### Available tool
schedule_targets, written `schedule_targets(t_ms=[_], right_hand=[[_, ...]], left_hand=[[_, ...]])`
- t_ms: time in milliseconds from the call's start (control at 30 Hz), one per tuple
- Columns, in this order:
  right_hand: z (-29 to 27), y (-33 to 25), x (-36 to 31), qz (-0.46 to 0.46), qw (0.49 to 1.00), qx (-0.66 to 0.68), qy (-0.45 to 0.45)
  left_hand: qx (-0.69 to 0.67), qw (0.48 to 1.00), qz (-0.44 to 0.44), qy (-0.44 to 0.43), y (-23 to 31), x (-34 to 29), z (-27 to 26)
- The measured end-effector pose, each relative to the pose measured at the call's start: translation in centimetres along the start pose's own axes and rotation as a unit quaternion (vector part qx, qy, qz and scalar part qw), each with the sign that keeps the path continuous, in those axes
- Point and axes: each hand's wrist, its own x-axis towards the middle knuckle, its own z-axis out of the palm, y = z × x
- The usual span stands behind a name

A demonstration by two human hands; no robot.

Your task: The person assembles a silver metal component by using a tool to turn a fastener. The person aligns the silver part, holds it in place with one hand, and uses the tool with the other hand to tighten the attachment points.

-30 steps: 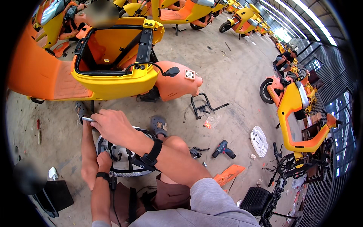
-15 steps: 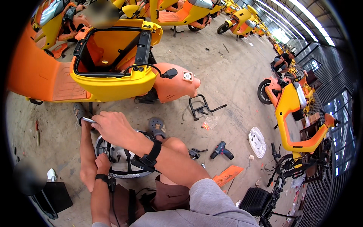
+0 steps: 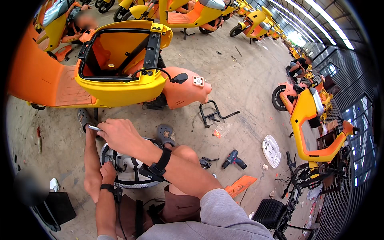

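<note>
A slim silver metal tool [image 3: 95,128] juts out to the left from my right hand [image 3: 118,132], whose fingers pinch it. Between my legs lies an upturned pale shell [image 3: 138,172] with a black edge and silvery trim; it looks like the underside of a scooter seat. My right hand is above its far left edge. My left hand [image 3: 108,172] is closed at the shell's left side, and what its fingers hold is hidden. Dark cords or straps show inside the shell, partly covered by my right forearm.
Ahead stands a yellow and orange scooter [image 3: 124,90] with its seat opening uncovered. On the floor to the right lie a bent black bracket [image 3: 206,116], a cordless drill [image 3: 234,160], a white oval cover [image 3: 272,151] and an orange panel [image 3: 241,186]. A screwdriver [image 3: 39,140] lies far left.
My hands, the silver tool and the shell hold almost the same places. At the upper left, a blurred round shape beyond the scooter has shifted left.
</note>
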Motion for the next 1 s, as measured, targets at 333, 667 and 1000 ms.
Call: schedule_targets(t_ms=[333,667,1000], right_hand=[[0.2,0.0,0.0,-0.004,1.000,0.013,0.013],[0.4,0.1,0.1,-0.005,1.000,0.001,-0.003],[0.5,0.1,0.0,0.006,1.000,0.009,-0.013]], left_hand=[[0.004,1.000,-0.010,-0.004,-0.4,0.0,0.5],[0.002,0.999,-0.019,0.032,-1.7,0.9,3.0],[0.018,0.999,0.004,0.028,-2.0,0.9,3.3]])
